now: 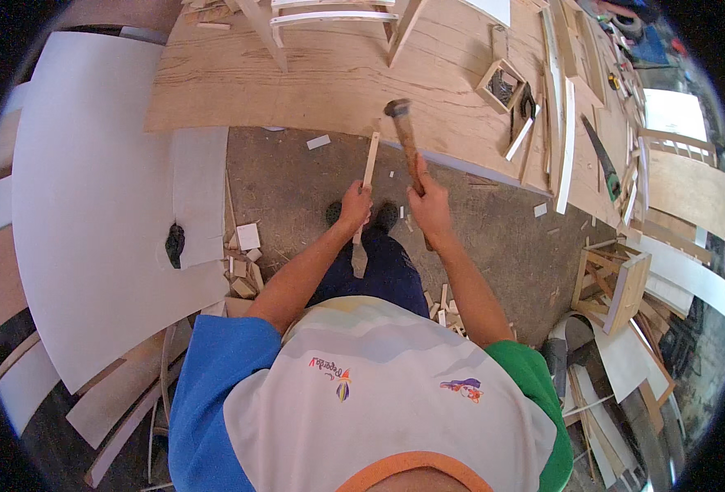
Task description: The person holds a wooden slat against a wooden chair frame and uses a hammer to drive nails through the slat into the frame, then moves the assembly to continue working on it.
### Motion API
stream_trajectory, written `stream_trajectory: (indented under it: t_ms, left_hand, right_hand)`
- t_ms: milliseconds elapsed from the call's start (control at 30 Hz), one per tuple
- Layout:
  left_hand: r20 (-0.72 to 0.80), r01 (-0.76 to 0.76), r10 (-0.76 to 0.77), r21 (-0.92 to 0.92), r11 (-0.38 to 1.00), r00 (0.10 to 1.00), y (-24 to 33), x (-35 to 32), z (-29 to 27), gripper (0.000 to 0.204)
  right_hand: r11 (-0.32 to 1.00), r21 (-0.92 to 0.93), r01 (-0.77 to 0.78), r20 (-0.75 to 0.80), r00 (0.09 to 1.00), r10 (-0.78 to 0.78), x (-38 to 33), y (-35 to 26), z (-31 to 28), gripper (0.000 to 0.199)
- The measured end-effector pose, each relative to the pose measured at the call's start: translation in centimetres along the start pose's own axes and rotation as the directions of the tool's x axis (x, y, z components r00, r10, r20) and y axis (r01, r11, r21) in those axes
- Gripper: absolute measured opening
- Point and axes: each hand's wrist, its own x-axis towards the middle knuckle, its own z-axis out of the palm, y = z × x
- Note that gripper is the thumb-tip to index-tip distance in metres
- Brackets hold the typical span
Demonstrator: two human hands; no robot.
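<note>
My left hand is closed around a narrow, light wooden strip, which stands up past my fingers toward the bench edge. My right hand grips a hammer by its worn wooden handle. The dark hammer head is raised to the right of the strip's upper end, apart from it, and looks slightly blurred. Both hands are in front of my body, short of the plywood-topped workbench.
On the bench are a wooden frame, a small wooden box of dark bits, pliers, strips and a handsaw. A large white board is at left. Offcuts litter the floor; a wooden stool-like frame stands right.
</note>
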Motion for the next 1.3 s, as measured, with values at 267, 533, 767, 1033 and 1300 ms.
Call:
stream_trajectory:
  t_ms: [267,533,767,1033,1300]
  left_hand:
    - [-0.022,-0.023,0.024,0.056,0.998,0.999,-0.3,1.2,0.1,0.029]
    - [-0.008,-0.02,0.021,0.056,0.998,1.0,-0.3,0.6,0.1,0.032]
    - [-0.023,-0.018,0.02,0.053,0.998,1.0,0.0,0.1,0.3,0.027]
    - [-0.029,-0.011,0.014,0.11,0.994,0.999,-1.1,0.2,0.5,0.028]
    - [-0.006,0.017,-0.017,0.011,1.0,1.0,0.4,-0.3,0.1,0.025]
  right_hand:
    - [0.996,0.067,-0.065,-0.054,0.996,0.068,0.3,-1.0,-1.9,0.071]
    - [0.999,-0.015,-0.029,0.123,0.992,0.031,-0.4,0.7,0.0,0.074]
    - [0.997,-0.076,-0.02,0.143,0.989,0.031,0.2,2.4,1.4,0.077]
    - [0.991,-0.136,-0.009,0.137,0.99,0.028,-0.1,2.0,1.3,0.075]
    - [0.992,-0.114,0.05,0.022,0.999,-0.047,-0.4,4.1,1.8,0.075]
